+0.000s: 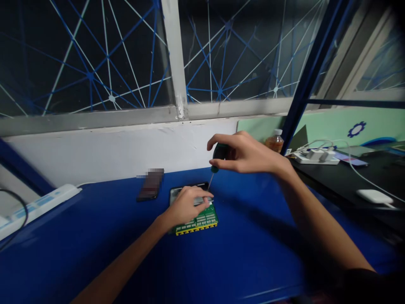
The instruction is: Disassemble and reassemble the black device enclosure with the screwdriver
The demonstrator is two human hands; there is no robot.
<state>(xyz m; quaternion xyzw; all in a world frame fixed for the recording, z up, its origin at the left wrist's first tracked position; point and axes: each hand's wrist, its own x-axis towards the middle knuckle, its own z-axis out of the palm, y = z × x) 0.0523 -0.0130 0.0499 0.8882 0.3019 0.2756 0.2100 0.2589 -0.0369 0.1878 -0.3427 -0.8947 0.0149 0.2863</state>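
A device with a green circuit board (205, 218) and a yellow toothed front edge lies on the blue table (249, 261). My left hand (189, 204) rests over its left and middle part, fingertips near a grey metal piece (198, 200) on the board; whether they grip it is hidden. My right hand (242, 154) is raised above and to the right, its fingers wrapped round the dark green handle of a screwdriver (219, 155). The thin shaft slants down to the device's far right corner, near the black rim.
Left of the device lies a dark phone (150, 185). A white power strip (39, 209) is at the far left. On the right, a black table (357, 179) bears another power strip (316, 156), a white charger (375, 196) and cables. A bottle (276, 141) stands behind my right wrist.
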